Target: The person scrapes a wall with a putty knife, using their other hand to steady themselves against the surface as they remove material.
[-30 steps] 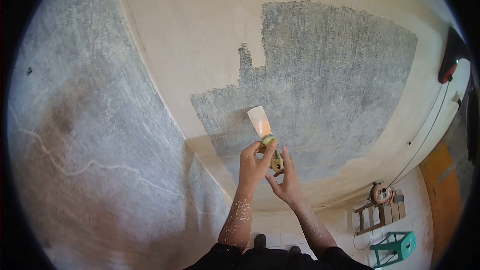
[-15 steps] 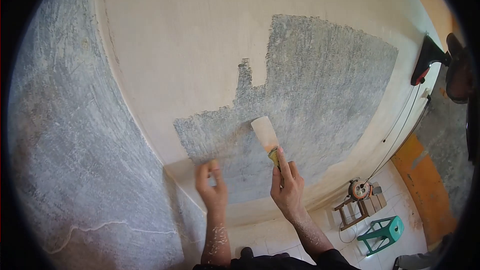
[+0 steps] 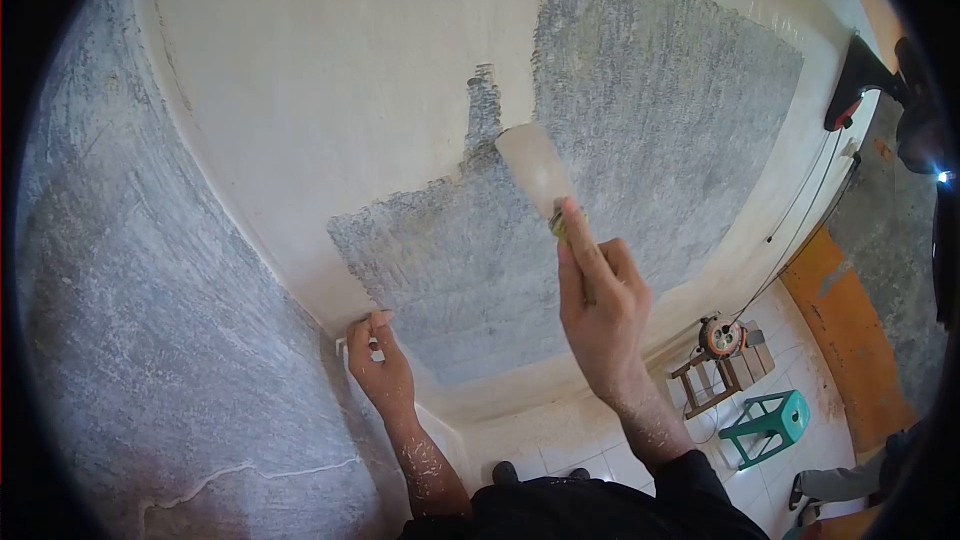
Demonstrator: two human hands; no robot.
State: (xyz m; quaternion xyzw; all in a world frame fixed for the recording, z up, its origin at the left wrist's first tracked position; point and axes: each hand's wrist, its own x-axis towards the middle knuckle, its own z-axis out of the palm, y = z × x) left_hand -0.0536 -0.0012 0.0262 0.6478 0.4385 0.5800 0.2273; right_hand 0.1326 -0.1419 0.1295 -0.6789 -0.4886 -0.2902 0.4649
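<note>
My right hand (image 3: 608, 315) grips the handle of a putty knife (image 3: 537, 172), index finger stretched along it. The wide pale blade reaches up to the edge between the cream paint (image 3: 340, 70) and the bare grey patch (image 3: 650, 110) of wall, just below a narrow grey notch. My left hand (image 3: 382, 365) is close to the wall's lower left corner, beside the grey patch's lower left edge. Its thumb and fingers are pinched together; whether anything small is between them I cannot make out. Pale flakes cling to both forearms.
A rough grey wall (image 3: 180, 320) adjoins on the left. To the right are an orange-rimmed cable reel (image 3: 722, 337) on a wooden stool (image 3: 745, 370), a green plastic stool (image 3: 770, 425), hanging cords and a black-and-red object (image 3: 855, 90). Another person's leg (image 3: 845, 482) shows lower right.
My right hand has moved the putty knife up the wall to the paint edge. My left hand has shifted left, nearer the corner. The view has tilted slightly.
</note>
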